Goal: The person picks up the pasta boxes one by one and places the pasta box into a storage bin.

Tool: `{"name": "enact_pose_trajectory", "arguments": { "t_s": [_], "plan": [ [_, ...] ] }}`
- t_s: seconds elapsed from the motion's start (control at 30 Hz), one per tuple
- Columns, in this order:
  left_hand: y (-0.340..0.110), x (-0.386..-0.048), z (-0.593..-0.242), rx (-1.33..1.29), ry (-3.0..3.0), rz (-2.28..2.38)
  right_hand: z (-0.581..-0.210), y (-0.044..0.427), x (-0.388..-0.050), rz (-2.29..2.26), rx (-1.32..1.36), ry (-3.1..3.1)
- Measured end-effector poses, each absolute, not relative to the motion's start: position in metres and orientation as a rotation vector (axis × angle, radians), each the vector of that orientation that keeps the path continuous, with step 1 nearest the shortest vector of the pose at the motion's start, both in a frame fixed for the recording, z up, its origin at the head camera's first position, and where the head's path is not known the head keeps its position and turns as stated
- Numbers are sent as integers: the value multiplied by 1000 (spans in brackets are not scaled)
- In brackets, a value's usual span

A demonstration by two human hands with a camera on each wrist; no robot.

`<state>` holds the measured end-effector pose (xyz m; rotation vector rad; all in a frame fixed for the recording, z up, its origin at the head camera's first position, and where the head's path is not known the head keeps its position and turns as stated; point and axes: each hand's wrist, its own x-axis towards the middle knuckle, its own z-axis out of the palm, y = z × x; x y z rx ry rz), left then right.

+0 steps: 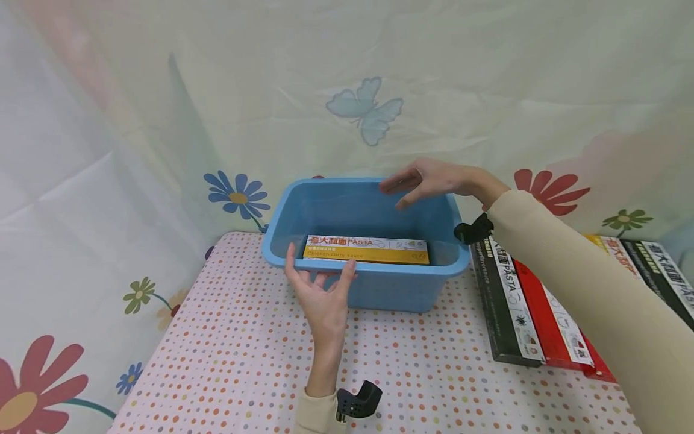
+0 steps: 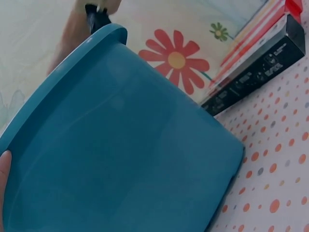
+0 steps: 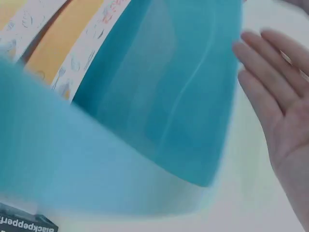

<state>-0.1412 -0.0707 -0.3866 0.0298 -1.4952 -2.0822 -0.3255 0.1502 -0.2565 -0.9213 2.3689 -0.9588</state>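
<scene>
A light blue plastic bin (image 1: 396,288) stands on the dotted table. Inside it lies a yellow-and-white pasta box (image 1: 365,253); the right wrist view shows two such orange-and-white box strips (image 3: 72,38) side by side. My left hand (image 1: 320,295) holds the bin's near rim, one finger reaching over it and the thumb against it. In the left wrist view only a fingertip (image 2: 5,166) shows just under the rim. My right hand (image 1: 425,179) hovers around the far right part of the bin, fingers loosely extended and holding nothing.
Right of the bin lie a black pasta box (image 1: 506,307) and red pasta boxes (image 1: 555,325), partly hidden by my right sleeve. More boxes, including another black one (image 1: 658,271), lie at the far right. A flowered cloth (image 1: 244,120) hangs behind the table.
</scene>
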Motion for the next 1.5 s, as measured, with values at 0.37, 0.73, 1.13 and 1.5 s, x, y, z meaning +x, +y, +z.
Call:
{"name": "enact_pose_trajectory", "arguments": {
  "t_s": [0.37,0.73,1.13,1.5],
  "plan": [
    [-70,-144,-389,28,-1489,-2065,-238,219,-239,-1284,-776,2674],
    [-68,-147,-389,27,-1488,-2080,-329,288,-150,-1323,-411,3029],
    [-75,-145,-390,19,-1506,-2058,-425,284,-95,-1409,53,2856],
    [-79,-145,-389,59,-1507,-2065,-446,257,-86,-1406,244,2795]
  ]
}}
